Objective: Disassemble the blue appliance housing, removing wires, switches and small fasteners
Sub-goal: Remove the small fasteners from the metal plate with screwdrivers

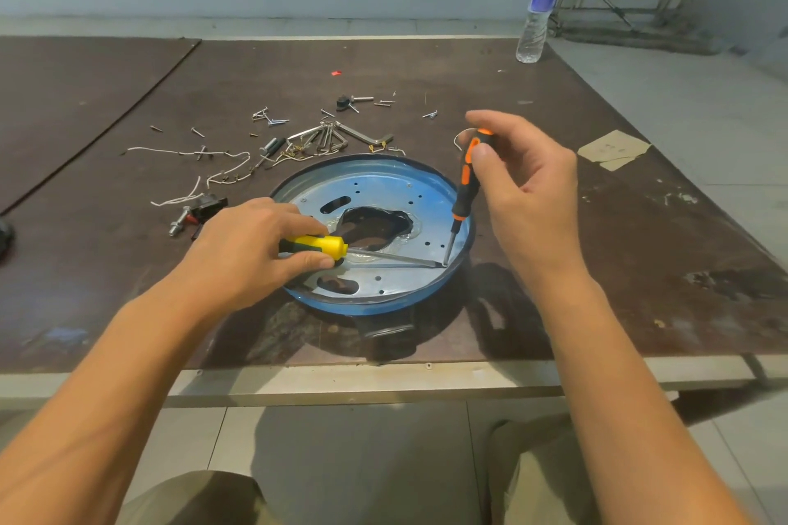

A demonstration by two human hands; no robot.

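Note:
The round blue housing lies flat on the brown table near its front edge, with a ragged hole in its middle. My left hand grips a yellow-handled screwdriver laid almost flat, its long blade reaching right to the housing's inner right rim. My right hand holds an orange-and-black screwdriver nearly upright. Its tip touches the same spot by the right rim, right at the yellow screwdriver's blade end.
Loose screws and hex keys lie scattered behind the housing, with white wires and a black switch part to the left. A water bottle stands at the back right. A taped paper patch sits at the right.

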